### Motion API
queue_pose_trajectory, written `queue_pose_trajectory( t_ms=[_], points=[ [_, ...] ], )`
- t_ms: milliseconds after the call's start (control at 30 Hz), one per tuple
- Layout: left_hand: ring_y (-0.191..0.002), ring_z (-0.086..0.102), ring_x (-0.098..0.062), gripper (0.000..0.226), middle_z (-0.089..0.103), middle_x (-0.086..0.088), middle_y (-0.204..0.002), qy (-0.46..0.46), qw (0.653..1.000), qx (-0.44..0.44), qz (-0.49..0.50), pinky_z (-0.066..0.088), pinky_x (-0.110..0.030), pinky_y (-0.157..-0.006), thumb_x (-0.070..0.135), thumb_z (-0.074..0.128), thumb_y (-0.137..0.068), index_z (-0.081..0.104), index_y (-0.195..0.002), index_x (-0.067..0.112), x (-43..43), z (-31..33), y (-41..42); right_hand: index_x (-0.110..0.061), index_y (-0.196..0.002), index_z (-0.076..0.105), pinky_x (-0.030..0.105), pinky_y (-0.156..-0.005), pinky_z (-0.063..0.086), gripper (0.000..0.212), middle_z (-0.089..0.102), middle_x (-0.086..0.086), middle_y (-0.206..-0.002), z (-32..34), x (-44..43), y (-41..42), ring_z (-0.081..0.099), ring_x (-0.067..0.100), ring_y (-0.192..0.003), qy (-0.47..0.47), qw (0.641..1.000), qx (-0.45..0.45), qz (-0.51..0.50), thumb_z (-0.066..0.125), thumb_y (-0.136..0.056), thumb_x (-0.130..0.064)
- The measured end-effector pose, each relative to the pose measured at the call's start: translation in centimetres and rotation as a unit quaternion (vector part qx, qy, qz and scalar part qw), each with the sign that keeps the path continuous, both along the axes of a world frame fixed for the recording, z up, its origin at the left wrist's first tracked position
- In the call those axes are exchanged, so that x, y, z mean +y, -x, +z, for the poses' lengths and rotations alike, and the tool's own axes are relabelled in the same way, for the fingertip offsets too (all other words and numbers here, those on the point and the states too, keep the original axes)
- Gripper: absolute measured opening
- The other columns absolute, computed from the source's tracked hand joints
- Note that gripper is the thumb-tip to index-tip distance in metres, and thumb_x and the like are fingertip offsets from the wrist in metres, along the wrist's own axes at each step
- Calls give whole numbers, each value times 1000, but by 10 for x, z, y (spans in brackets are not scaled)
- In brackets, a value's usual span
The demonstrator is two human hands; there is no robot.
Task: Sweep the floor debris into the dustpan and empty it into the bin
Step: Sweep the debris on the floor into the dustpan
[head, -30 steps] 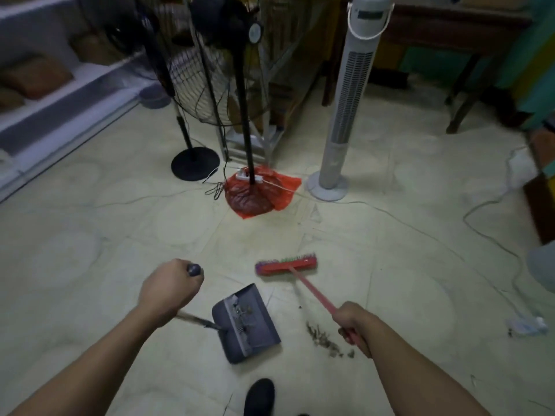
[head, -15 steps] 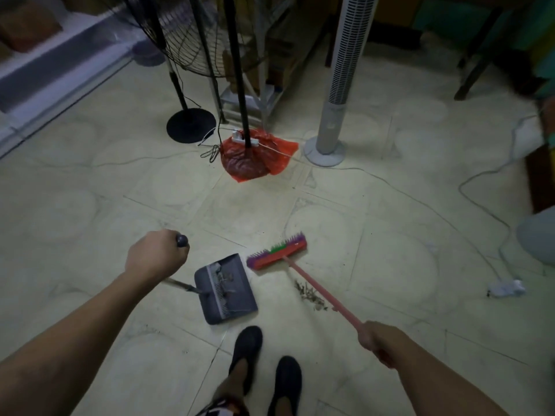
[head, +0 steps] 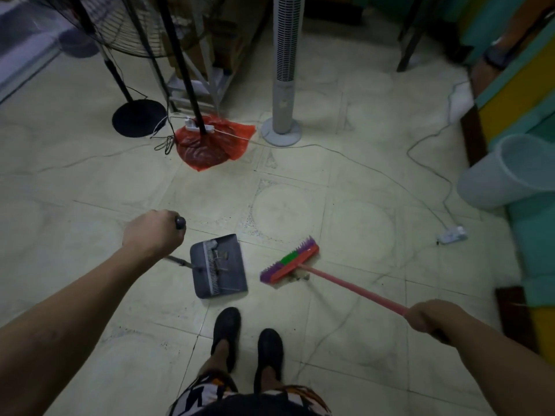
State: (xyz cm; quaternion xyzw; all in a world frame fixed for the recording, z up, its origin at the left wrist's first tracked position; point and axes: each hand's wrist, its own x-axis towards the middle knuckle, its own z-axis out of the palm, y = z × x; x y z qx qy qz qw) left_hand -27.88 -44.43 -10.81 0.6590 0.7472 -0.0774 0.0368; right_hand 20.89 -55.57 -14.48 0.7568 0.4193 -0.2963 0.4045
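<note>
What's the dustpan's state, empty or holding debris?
Holding a little: a few small bits lie in the dustpan beside its comb.

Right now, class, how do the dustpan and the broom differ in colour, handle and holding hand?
Colour: the dustpan is dark grey; the broom has a red head with purple and green bristles. Handle: the dustpan's is thin metal with a dark knob; the broom's is pink. Hand: the left hand grips the dustpan, the right hand the broom. Both touch the floor.
</note>
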Motion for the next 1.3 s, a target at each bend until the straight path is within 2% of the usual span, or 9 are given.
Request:
queue_pose_trajectory(
  t_ms=[233,333,400,500,767,967,1133,1233,1300],
  points=[
    [-65,58,-27,34,59,-6,-70,14,998,8,-60,53,-30,-59,35,39,-99,65,-87,16,5,4,-39,-12,-131,50,20,-45,38,41,55,-1,-78,17,-21,-51,46,8,-50,-6,998,-41,-48,36,-100,-35],
    [-65,61,-25,33,61,-6,-70,28,997,-5,-77,55,-31,-60,33,40,-98,66,-87,15,9,1,-51,-10,-90,59,19,-49,39,36,64,2,-88,17,-26,-71,49,8,-53,-40,998,7,-56,38,-102,-36],
    [-67,62,-26,32,63,-6,-73,36,995,-7,-96,56,-31,-62,33,42,-98,66,-88,16,10,-4,-59,-9,-74,55,21,-44,37,42,62,4,-66,19,-33,-85,46,12,-43,-57,992,40,-108,43,-100,-39],
    [-66,61,-24,31,62,-4,-71,41,992,-13,-119,55,-29,-60,34,42,-98,67,-89,17,11,-12,-73,-1,-83,61,19,-42,34,47,51,3,-45,26,-45,-107,39,15,-34,-83,973,56,-206,49,-97,-44],
    [-85,66,-32,31,69,-11,-93,76,988,-46,-124,46,-30,-63,37,43,-94,66,-93,16,30,-37,-108,4,-91,55,20,-40,29,34,44,7,-53,13,-58,-82,33,13,-36,-95,927,112,-345,47,-99,-29],
    [-80,55,-19,22,60,0,-86,237,920,-279,-138,38,-30,-66,42,62,-90,54,-86,22,61,-29,-116,8,-100,49,19,-38,34,12,46,8,-46,-27,-44,-24,38,14,-34,-103,872,222,-423,50,-94,-2],
    [-78,65,-13,21,70,3,-82,315,860,-371,-152,46,-28,-74,45,55,-96,66,-91,27,63,-22,-103,8,-118,41,22,-40,38,26,52,15,-66,-47,-50,-3,45,18,-42,-125,896,194,-378,40,-93,1],
    [-56,64,-9,35,71,-2,-72,279,874,-383,-105,48,-27,-61,56,43,-97,63,-101,28,52,-31,-114,-4,-119,39,21,-41,39,26,51,16,-79,-58,-66,10,46,18,-48,-131,907,169,-362,35,-93,-4],
    [-59,65,-14,41,67,-2,-71,233,891,-376,-102,47,-27,-60,58,38,-98,62,-110,27,42,-36,-126,-3,-124,37,20,-39,37,30,51,15,-77,-65,-76,21,44,18,-48,-118,910,170,-358,33,-94,-4]
  ],
)
